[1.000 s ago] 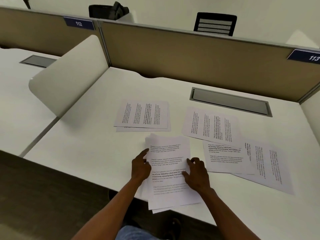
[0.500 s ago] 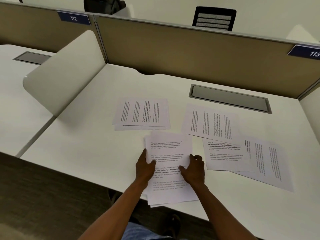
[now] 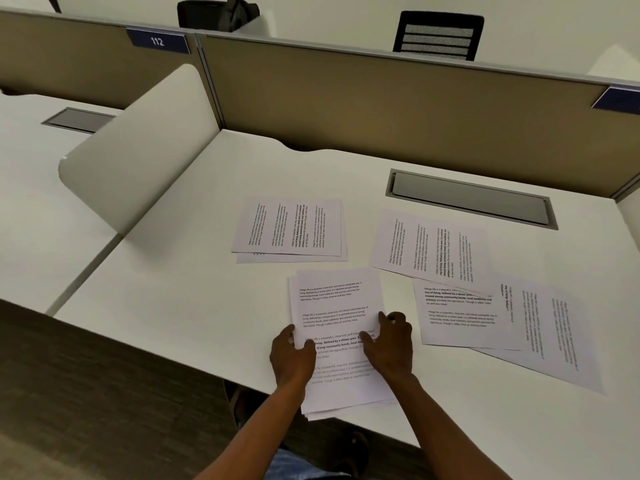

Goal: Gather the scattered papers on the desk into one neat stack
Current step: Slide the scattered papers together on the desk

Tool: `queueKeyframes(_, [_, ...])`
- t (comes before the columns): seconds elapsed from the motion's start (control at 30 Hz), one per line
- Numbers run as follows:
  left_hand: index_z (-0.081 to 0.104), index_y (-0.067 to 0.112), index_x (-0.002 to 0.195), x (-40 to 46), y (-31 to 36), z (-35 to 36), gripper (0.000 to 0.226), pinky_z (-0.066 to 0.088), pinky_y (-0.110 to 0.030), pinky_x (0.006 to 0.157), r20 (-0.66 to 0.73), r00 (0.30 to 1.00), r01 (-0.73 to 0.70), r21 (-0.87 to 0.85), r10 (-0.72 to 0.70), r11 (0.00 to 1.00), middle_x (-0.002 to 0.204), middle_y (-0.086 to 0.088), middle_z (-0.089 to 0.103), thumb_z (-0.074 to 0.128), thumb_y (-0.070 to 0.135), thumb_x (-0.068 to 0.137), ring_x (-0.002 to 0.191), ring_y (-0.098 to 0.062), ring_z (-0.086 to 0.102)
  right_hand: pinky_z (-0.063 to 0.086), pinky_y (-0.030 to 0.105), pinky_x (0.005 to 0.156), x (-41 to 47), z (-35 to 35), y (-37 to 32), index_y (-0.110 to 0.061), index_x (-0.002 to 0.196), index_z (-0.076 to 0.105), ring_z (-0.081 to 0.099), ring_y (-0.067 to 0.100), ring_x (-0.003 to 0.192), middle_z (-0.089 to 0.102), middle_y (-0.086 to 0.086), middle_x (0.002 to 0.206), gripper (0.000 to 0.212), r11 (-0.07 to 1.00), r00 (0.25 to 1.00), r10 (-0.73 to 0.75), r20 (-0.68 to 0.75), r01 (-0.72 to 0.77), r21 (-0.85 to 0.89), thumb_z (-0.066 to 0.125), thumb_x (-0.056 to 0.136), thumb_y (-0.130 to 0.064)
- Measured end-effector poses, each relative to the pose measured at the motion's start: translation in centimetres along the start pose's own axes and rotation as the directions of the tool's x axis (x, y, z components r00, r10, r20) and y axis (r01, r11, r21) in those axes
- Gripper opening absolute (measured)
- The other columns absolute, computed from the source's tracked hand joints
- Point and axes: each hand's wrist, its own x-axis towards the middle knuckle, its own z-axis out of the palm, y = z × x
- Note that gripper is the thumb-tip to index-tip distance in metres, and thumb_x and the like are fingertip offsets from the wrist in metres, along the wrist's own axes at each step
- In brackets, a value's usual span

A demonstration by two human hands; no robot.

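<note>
A loose stack of printed white sheets [image 3: 334, 306] lies at the desk's near edge, its bottom overhanging the edge. My left hand [image 3: 292, 358] grips its left side, thumb on top. My right hand [image 3: 391, 344] presses on its right side with curled fingers. Two overlapped sheets [image 3: 289, 230] lie behind the stack, text sideways. To the right lie a sideways sheet [image 3: 431, 247], an upright sheet [image 3: 460, 317] and a slanted sheet [image 3: 550, 330], all overlapping.
The white desk [image 3: 173, 282] is bounded by a tan partition [image 3: 381, 98] at the back and a curved white divider [image 3: 138, 150] at the left. A grey cable hatch [image 3: 471, 199] sits at back right. A black chair [image 3: 438, 36] stands beyond the partition.
Both hands have slid down and closer together on the stack, squeezing its sides. The other sheets have not moved.
</note>
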Motion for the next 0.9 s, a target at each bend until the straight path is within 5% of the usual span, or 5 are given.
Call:
queueKeyframes(0.43, [0.053,0.013,0.137,1.2,2.2,-0.4,0.049,0.047,-0.027,0.08,0.063,0.998,-0.002,0.074,-0.002,0.997,0.133,-0.011,0.058,0.067,0.017,0.089,0.096,-0.018,0.058,0.044,0.039,0.101,0.1,-0.4,0.9,-0.012,0.146,0.039,0.036,0.027,0.13,0.039,0.011,0.142,0.082,0.996,0.996,-0.087,0.018,0.087,-0.033,0.065,0.082,-0.056])
queueKeyframes(0.5, [0.049,0.014,0.141,0.9,2.4,-0.3,0.056,0.046,-0.028,0.082,0.064,0.998,0.005,0.062,-0.009,0.998,0.138,-0.012,0.054,0.068,0.017,0.089,0.104,-0.022,0.059,0.038,0.041,0.11,-0.1,-1.0,1.2,-0.018,0.152,0.026,0.028,0.028,0.138,0.028,0.012,0.151,0.108,0.992,0.984,-0.117,0.132,0.121,-0.025,0.068,0.069,-0.071])
queueKeyframes(0.6, [0.044,0.016,0.145,1.3,2.6,-0.7,0.062,0.045,-0.033,0.096,0.053,0.998,0.033,0.043,-0.036,0.999,0.145,-0.014,0.049,0.069,0.021,0.088,0.125,-0.029,0.054,0.02,0.051,0.119,-1.1,-2.2,2.1,-0.036,0.154,-0.01,-0.001,0.033,0.149,-0.013,0.011,0.162,0.146,0.955,0.903,-0.205,0.377,0.268,-0.123,0.057,0.038,-0.094])
queueKeyframes(0.73, [0.044,0.014,0.145,1.4,2.8,-0.7,0.063,0.043,-0.034,0.1,0.071,0.997,0.035,0.055,-0.039,0.998,0.147,-0.013,0.047,0.069,0.021,0.088,0.129,-0.028,0.052,-0.003,0.055,0.119,-2.9,-1.5,3.6,-0.045,0.146,-0.026,-0.029,0.033,0.145,-0.039,0.01,0.155,0.15,0.84,0.805,-0.313,0.505,0.482,-0.249,0.064,0.036,-0.092])
queueKeyframes(0.9, [0.04,0.02,0.147,0.5,1.5,-0.3,0.066,0.046,-0.035,0.099,0.093,0.996,-0.017,0.098,0.007,0.995,0.148,-0.009,0.045,0.069,0.025,0.088,0.128,-0.027,0.051,-0.013,0.051,0.117,-3.5,-0.3,4.3,-0.045,0.148,-0.021,-0.035,0.03,0.143,-0.04,0.007,0.154,0.145,0.831,0.822,-0.359,0.443,0.498,-0.25,0.066,0.041,-0.089])
